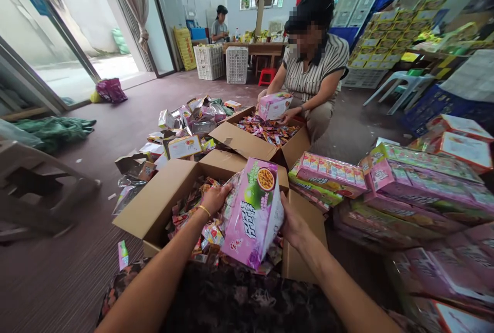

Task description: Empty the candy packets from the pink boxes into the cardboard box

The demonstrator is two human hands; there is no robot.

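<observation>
Left hand (213,198): fingers closed on the upper left edge of a pink snack box, a thin bracelet at the wrist.
Right hand (292,225): clamped against the right side of the same box, palm pressed to it.
Pink snack box (252,213): held tilted between both hands, above the near carton; printed with a passion fruit and a green fruit.
Near carton (154,204): open cardboard box on the floor, flaps spread, filled with small loose sweet packets.
Right side: stacks of pink display boxes (409,189) lying just beside the carton.
Second carton (247,142): open, behind the first, also holding loose packets.
Co-worker (314,73): crouched in a striped shirt behind the second carton, both hands holding another pink box (275,105) over it.
Left of cartons: heap of torn empty packaging (185,127).
Far back: another person (219,24) at a table, white crates (210,61) nearby.
</observation>
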